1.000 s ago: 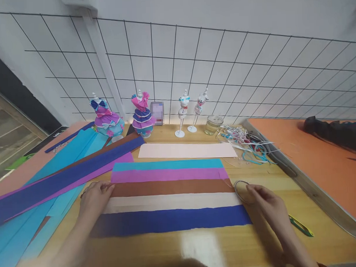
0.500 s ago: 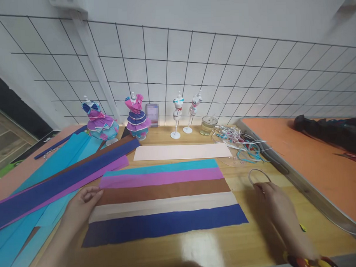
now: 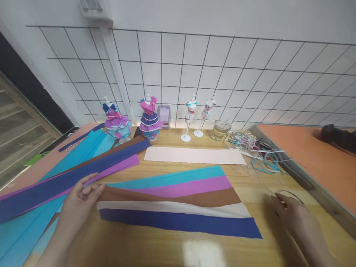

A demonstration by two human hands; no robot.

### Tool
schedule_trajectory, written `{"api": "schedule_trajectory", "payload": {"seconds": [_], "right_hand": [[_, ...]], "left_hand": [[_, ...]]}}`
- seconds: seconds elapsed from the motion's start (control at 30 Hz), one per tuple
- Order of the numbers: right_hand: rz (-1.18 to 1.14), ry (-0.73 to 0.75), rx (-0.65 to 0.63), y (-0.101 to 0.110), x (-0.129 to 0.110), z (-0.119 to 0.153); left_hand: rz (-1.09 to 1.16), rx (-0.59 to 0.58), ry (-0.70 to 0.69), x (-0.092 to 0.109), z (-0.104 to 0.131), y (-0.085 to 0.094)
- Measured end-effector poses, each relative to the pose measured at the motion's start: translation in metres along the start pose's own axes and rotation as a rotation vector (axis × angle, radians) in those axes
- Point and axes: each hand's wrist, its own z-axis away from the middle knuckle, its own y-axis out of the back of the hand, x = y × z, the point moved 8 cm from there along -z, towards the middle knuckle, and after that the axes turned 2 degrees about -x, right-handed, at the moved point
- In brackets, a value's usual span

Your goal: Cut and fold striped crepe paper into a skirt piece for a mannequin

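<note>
Five coloured stripes (image 3: 183,200) no longer lie flat: the left hand (image 3: 80,201) pinches their raised end, the right hand (image 3: 299,215) a thin loop (image 3: 292,193).

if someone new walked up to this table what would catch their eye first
Probably the striped sheet of turquoise, purple, brown, cream and dark blue in the middle of the table, its left end pinched in the left hand. Next, two small dressed mannequins stand at the back, left of centre, before the gridded wall.
</note>
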Motion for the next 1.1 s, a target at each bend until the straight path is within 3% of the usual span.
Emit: {"api": "schedule_trajectory", "payload": {"seconds": [0.17,0.3,0.5,0.7,0.87,1.0,1.1], "right_hand": [[-0.198,-0.024,-0.242,-0.025,-0.034,-0.003],[-0.459,-0.021,-0.397,-0.032,-0.056,0.006],[-0.673,-0.128,-0.589,-0.043,-0.054,0.026],[-0.612,-0.099,-0.541,-0.039,-0.042,0.031],[-0.519,-0.063,-0.43,-0.026,-0.03,0.041],[-0.397,0.091,-0.406,-0.013,-0.046,0.056],[-0.38,0.145,-0.457,-0.015,-0.064,0.068]], "left_hand": [[0.022,0.071,-0.056,0.024,0.009,0.005],[0.008,0.106,-0.074,0.032,0.016,0.007],[0.0,0.174,-0.115,0.033,0.019,0.01],[0.034,0.187,-0.084,0.03,0.019,0.012],[0.038,0.229,-0.045,0.033,0.021,0.014],[0.113,0.319,0.004,0.037,0.026,0.02],[0.123,0.294,0.045,0.04,0.025,0.016]]}}
